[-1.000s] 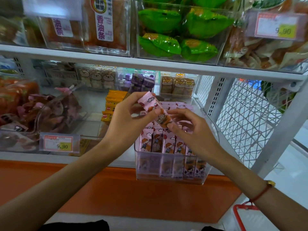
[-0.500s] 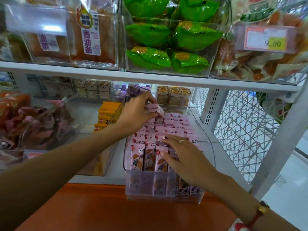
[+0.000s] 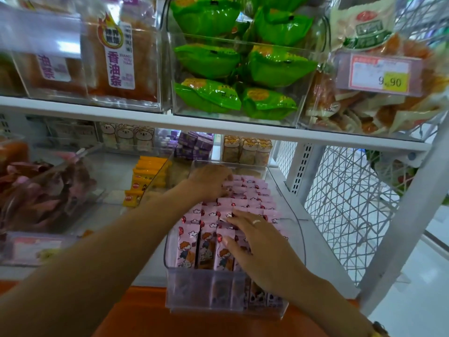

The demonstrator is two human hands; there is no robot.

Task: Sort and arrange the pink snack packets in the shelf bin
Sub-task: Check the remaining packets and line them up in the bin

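Observation:
A clear plastic bin [image 3: 218, 297] sits pulled out at the front of the lower shelf. It is filled with several rows of pink snack packets [image 3: 254, 199] standing upright. My left hand [image 3: 209, 181] is over the bin's back left corner, knuckles up, its fingers curled down round a pink packet [image 3: 227, 185] among the back rows. My right hand [image 3: 262, 249] lies flat on the front rows, fingers spread and pressing on the packet tops. It hides the front right packets.
Left of the bin are yellow-orange packets [image 3: 143, 176] and a clear bin of dark pink wrappers [image 3: 48, 190]. The upper shelf [image 3: 218, 125] carries bins of green bags [image 3: 233, 69]. A white wire mesh panel [image 3: 347, 205] closes the right side. An orange ledge [image 3: 136, 317] lies below.
My left hand carried the pink packet from mid-air to the bin's back rows and lowered it among them. My right hand let go and settled flat on the front rows. The view moved closer.

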